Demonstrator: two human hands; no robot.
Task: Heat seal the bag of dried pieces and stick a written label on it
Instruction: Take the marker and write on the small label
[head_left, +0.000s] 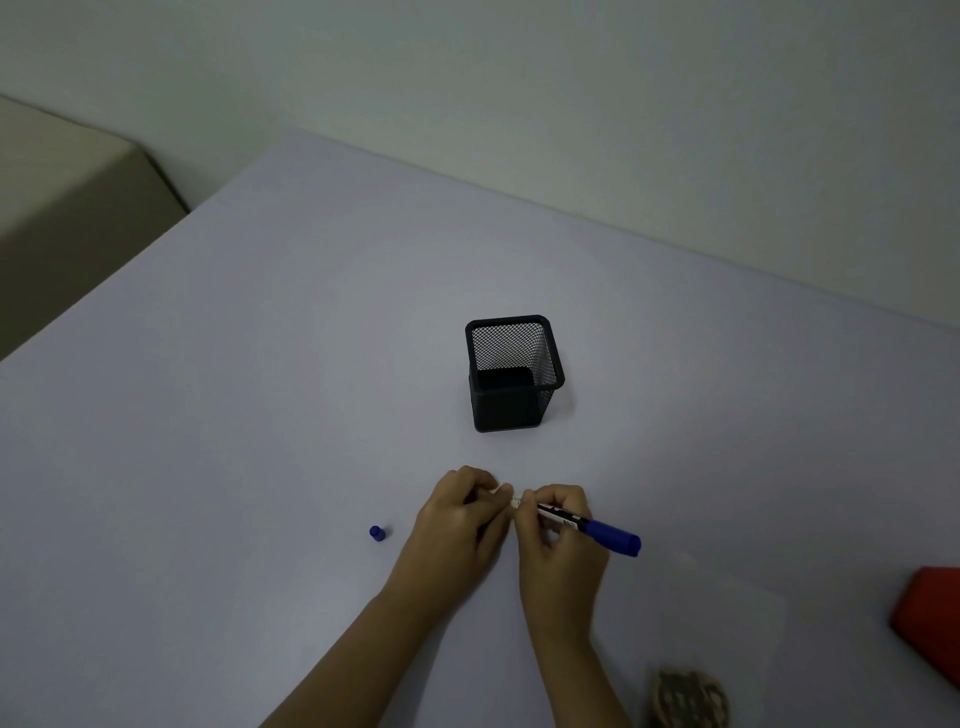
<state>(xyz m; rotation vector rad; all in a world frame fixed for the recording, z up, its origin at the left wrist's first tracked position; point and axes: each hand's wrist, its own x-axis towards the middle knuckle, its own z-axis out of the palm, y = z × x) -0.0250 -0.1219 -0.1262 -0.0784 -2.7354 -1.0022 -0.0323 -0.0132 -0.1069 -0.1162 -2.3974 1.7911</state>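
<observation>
Lilac-grey table (260, 389) seen from above. Low in the centre, two hands meet. The right hand (558, 540) grips a blue marker (608, 535), whose back end points to 4 o'clock. The left hand (457, 514) has its curled fingers pinching what looks like a small white label (514, 500) at the hidden tip. A loose blue cap (377, 532) lies at 9 o'clock of the hands, and a black mesh pen holder (506, 410) stands at 12. The bag of dried pieces (688, 696) lies at 5 o'clock, apart from both hands. Likely risks are that the tiny label slips under the pen and smears the writing, or that the round cap rolls away.
</observation>
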